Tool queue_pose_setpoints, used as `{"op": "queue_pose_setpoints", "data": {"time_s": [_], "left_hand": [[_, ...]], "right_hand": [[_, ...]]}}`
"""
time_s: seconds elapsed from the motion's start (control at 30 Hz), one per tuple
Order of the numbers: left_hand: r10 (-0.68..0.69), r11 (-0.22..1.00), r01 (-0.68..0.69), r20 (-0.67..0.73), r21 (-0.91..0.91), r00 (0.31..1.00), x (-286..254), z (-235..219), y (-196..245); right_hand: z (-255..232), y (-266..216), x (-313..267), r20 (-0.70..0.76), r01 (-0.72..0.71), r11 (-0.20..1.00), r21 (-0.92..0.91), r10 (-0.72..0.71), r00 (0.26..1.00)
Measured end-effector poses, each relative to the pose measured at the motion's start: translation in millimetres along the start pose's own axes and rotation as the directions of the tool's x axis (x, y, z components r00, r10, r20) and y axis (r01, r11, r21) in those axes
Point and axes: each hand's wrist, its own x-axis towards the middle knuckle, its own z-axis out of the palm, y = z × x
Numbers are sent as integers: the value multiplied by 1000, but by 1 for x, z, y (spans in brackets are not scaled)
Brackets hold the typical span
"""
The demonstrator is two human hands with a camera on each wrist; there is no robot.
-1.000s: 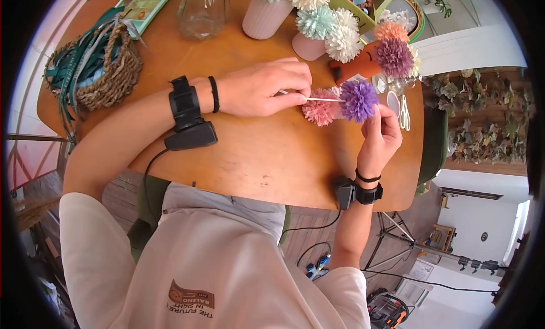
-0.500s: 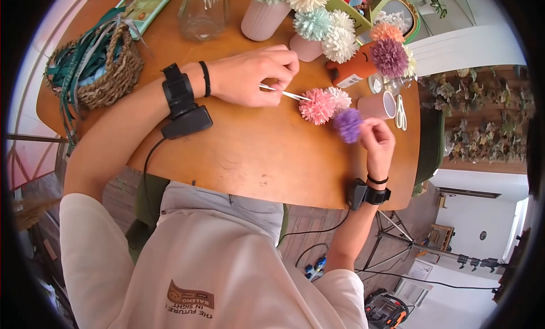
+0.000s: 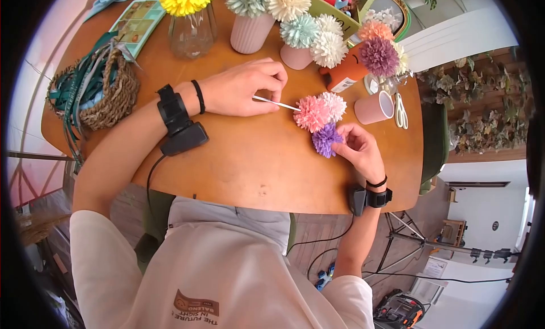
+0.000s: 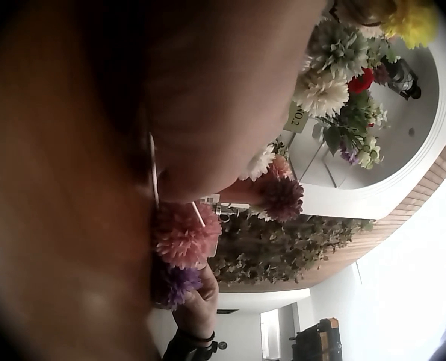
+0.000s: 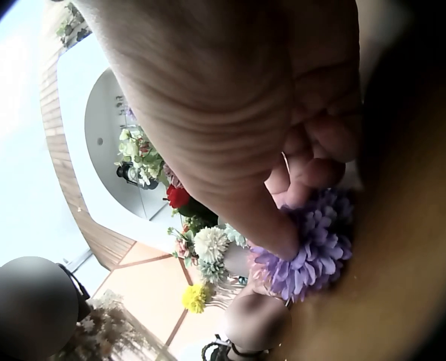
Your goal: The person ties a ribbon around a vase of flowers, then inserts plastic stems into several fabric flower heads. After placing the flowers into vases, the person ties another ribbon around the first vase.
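Observation:
My left hand (image 3: 244,91) pinches thin white stems (image 3: 276,103) above the tabletop. At their far end is a pink pompom flower (image 3: 311,114), with a paler pink flower (image 3: 335,106) against its right side. My right hand (image 3: 363,152) pinches the edge of a purple pompom flower (image 3: 325,140) between thumb and fingers, just below the pink one. Seen from the right wrist, the thumb presses into the petals of the purple flower (image 5: 313,252). In the left wrist view the pink flower (image 4: 185,237) hangs in front of the right hand, and the left palm hides most of the stems.
A pink cup (image 3: 374,108) lies on its side beside white scissors (image 3: 401,112). Behind stand potted pompom flowers (image 3: 329,48), an orange container (image 3: 344,74) and a glass vase (image 3: 193,37) with a yellow flower. To the left sits a woven basket (image 3: 122,93) of ribbons.
The purple flower, first in front of the pink ones, moved toward me and then left beside them, in my right hand. My left hand drew back slightly left, keeping the stems. The view shifted.

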Motion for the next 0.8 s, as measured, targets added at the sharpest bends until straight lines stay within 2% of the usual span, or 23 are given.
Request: {"op": "queue_pose_setpoints", "data": {"time_s": [0.13, 0.23, 0.37, 0.53, 0.63, 0.8], "left_hand": [[-47, 999, 47, 34, -5, 998, 0, -2, 3], [-11, 999, 10, 24, 47, 1000, 0, -2, 3], [-34, 998, 32, 41, 58, 999, 1, -3, 5], [-45, 996, 44, 21, 72, 999, 1, -1, 4], [-44, 995, 48, -45, 85, 998, 1, 1, 4], [-75, 986, 74, -3, 150, 997, 0, 0, 4]], "right_hand": [[0, 0, 0, -1, -9, 1000, -19, 9, 1000], [0, 1, 0, -10, -2, 1000, -30, 1, 1000], [0, 2, -1, -30, 25, 999, -43, -26, 999], [0, 4, 1, -81, 57, 994, -89, -64, 995], [1, 1, 1, -110, 90, 990, -110, -102, 989], [-2, -1, 1, -198, 130, 982, -137, -155, 968]]}}
